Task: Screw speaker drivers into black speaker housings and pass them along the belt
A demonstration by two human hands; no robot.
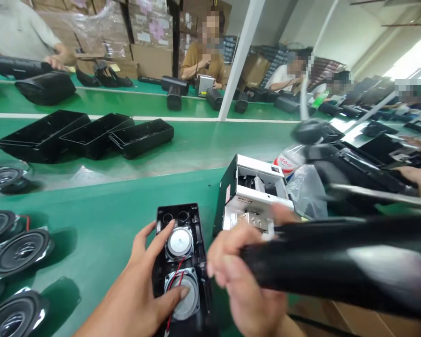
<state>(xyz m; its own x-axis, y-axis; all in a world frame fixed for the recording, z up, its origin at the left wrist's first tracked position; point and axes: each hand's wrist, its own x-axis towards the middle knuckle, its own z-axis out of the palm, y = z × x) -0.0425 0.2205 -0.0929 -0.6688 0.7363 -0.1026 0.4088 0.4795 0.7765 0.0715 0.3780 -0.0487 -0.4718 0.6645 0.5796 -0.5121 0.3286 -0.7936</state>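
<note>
My left hand point(150, 276) grips a black speaker housing point(204, 262) that lies on the green work surface. Its thumb presses on the lower round driver point(186, 304), and its fingers reach the housing's left edge and the upper driver point(180, 242). Red and black wires point(177, 276) run across the two drivers. Just right of the housing, my right hand point(247, 276) is closed around the narrow end of a black electric screwdriver point(333, 267), blurred and held nearly level. Its tip is hidden behind the fingers.
A white screw feeder box point(263, 196) stands beyond my right hand, near a plastic bag point(307, 192). Loose speaker drivers point(21, 250) lie at left. Black housings point(142, 138) rest on the green belt point(196, 140). A pale post point(240, 61) rises ahead; co-workers sit across.
</note>
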